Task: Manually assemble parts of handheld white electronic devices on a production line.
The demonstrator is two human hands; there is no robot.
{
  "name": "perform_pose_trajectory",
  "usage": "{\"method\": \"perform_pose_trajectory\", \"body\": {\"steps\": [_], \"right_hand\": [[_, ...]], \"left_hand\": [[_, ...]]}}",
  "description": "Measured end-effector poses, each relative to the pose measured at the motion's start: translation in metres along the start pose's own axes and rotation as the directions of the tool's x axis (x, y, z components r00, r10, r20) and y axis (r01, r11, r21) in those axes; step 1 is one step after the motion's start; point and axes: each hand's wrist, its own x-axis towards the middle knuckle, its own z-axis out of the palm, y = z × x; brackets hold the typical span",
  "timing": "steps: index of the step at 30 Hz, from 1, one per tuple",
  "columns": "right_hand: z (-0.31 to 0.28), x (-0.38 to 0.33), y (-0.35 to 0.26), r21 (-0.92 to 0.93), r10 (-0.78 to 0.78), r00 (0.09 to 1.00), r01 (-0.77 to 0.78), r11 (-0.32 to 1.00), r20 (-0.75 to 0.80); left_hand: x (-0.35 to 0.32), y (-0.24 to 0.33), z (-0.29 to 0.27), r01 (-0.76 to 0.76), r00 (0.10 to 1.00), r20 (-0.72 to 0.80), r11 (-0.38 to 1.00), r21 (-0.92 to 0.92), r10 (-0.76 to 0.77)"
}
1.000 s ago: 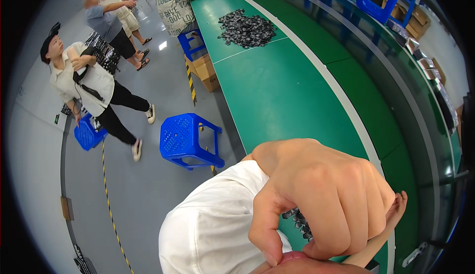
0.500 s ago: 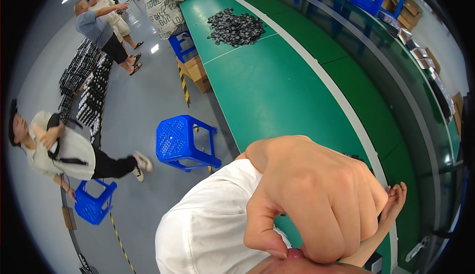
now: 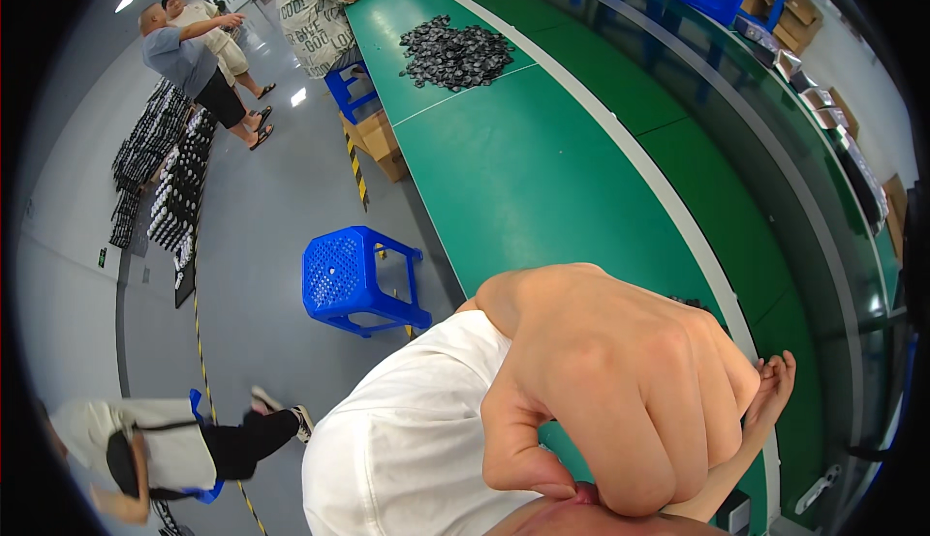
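Note:
My left hand (image 3: pixel 620 381) is large and close at the lower middle, its back up and its fingers curled down. Thumb and forefinger press together at the lower edge; what they pinch, if anything, cannot be made out. White cloth (image 3: pixel 407 420) of my clothing spreads beside it. Farther right, my right hand (image 3: pixel 773 381) rests near the pale rail (image 3: pixel 678 216) along the green table (image 3: pixel 504 178), its fingers loosely bent and apart, holding nothing visible. A few small dark pieces (image 3: pixel 690 302) show behind my left hand.
A heap of small black parts (image 3: pixel 455 54) lies farther along the table. A blue stool (image 3: pixel 339 275) stands left of it. One person (image 3: pixel 315 13) sits at the far end, two stand by stacked black items (image 3: pixel 145 168), and another (image 3: pixel 174 444) is at lower left.
The person at lower left has shifted lower in the picture with the blue stool, now mostly hidden behind them. The view has shifted slightly. My hands keep nearly the same pose.

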Motion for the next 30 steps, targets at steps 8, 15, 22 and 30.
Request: {"method": "perform_pose_trajectory", "body": {"steps": [8,15,22,30], "right_hand": [[0.042,-0.056,-0.016,0.025,-0.082,0.971,0.090,0.996,-0.225],[-0.037,-0.061,-0.009,-0.039,-0.048,0.999,0.047,0.998,-0.017],[-0.049,-0.070,-0.020,-0.022,-0.092,0.995,0.092,0.996,-0.024],[-0.030,-0.068,-0.019,-0.032,-0.067,0.985,0.062,0.998,-0.161]], "left_hand": [[0.005,0.006,0.051,-0.013,0.998,0.055,1.000,-0.013,0.014],[0.003,0.005,0.074,0.001,0.999,0.044,1.000,0.003,-0.001],[0.011,0.007,0.079,-0.012,0.997,0.080,0.998,-0.055,0.016],[0.012,0.009,0.082,-0.032,0.999,0.021,0.995,-0.090,0.034]]}}
